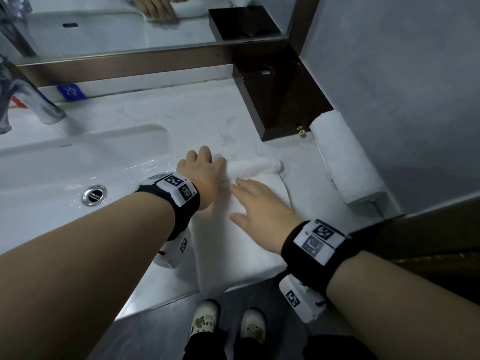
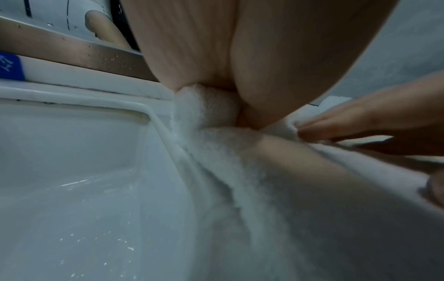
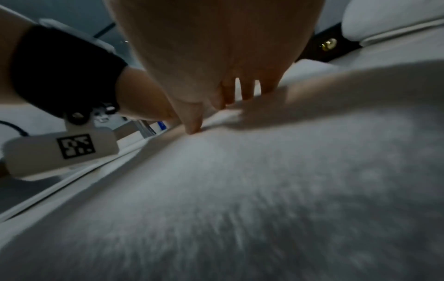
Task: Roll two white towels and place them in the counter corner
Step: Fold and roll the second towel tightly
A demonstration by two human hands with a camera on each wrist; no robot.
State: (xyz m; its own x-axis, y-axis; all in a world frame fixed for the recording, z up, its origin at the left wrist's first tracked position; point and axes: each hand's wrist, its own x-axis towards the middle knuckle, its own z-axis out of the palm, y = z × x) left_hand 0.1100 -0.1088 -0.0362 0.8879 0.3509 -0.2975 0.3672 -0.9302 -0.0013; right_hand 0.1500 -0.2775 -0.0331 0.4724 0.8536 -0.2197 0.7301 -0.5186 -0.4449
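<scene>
one half-rolled white towel (image 1: 255,167) lies under both hands. left hand (image 1: 201,175) curls over its roll; right hand (image 1: 262,206) presses flat just behind.

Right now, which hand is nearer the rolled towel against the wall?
Right. The right hand rests on the flat towel beside the rolled towel; the left hand is farther, by the sink.

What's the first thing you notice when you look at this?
Two hands working a white towel beside the sink: the left hand curls over its rolled far end, and the right hand lies flat on the unrolled part. Another rolled towel already lies against the wall at the counter's right edge.
</scene>
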